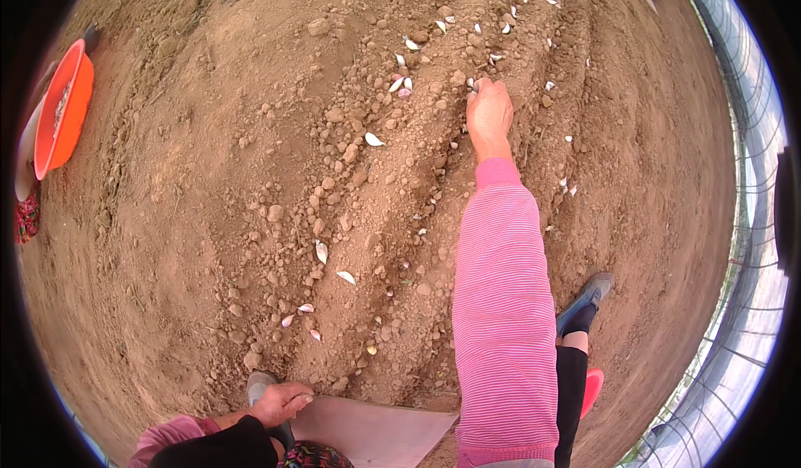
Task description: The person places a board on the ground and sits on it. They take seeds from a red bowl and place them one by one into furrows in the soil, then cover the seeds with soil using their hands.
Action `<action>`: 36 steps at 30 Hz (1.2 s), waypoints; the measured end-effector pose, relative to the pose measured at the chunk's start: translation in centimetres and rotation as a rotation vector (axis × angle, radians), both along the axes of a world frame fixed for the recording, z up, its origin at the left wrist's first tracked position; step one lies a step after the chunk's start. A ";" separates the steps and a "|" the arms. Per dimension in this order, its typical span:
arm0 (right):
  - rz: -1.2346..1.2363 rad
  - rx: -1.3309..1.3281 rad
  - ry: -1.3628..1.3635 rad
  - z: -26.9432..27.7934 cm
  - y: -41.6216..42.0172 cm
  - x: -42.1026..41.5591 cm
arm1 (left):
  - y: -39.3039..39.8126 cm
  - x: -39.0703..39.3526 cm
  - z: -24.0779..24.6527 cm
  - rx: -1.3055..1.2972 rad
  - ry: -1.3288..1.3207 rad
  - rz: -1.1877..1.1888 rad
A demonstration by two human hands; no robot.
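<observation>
My right hand (490, 116) reaches down to a furrow (432, 180) in dry brown soil, fingertips together at the ground. A pale garlic clove (470, 82) shows right at the fingertips; whether they pinch it or only touch beside it is unclear. My left hand (283, 403) is low by my left shoe (260, 383), fingers curled near the corner of a flat board (375, 427); its palm is hidden. Left of the furrow, loose garlic cloves lie on the soil, among them a white one (374, 139) and a pinkish one (321, 251).
An orange basin (78, 114) with pale contents stands at far left, beside flowered cloth (27, 218). My right shoe (588, 302) rests on soil, with a red rim (592, 390) behind my leg. More cloves (568, 138) dot another furrow. Plastic sheeting (760, 230) curves along the right.
</observation>
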State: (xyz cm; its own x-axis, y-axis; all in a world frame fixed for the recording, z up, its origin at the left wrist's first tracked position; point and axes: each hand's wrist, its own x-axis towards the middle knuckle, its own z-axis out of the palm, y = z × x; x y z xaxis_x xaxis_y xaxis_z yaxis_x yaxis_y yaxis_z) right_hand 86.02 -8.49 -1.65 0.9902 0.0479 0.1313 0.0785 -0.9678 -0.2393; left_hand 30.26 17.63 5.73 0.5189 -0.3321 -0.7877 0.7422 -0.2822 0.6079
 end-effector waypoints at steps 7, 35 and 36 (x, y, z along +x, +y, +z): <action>-0.068 1.004 0.342 2.5 -5.4 -0.9 | -0.2 -0.4 -0.4 -0.056 0.089 0.080; 0.099 -0.108 -0.052 1.1 -14.0 -9.5 | -0.5 0.7 0.5 -0.037 0.088 0.059; 0.076 -0.057 -0.057 1.2 -14.1 -9.5 | -0.5 0.6 0.2 -0.044 0.068 0.059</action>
State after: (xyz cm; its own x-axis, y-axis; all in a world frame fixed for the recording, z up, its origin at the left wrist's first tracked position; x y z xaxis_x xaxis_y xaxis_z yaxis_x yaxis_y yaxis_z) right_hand 76.49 -22.59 -0.48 0.9744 0.1313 0.1827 0.1640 -0.9704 -0.1774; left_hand 30.88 17.12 5.97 0.4846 -0.3372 -0.8071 0.7967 -0.2107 0.5664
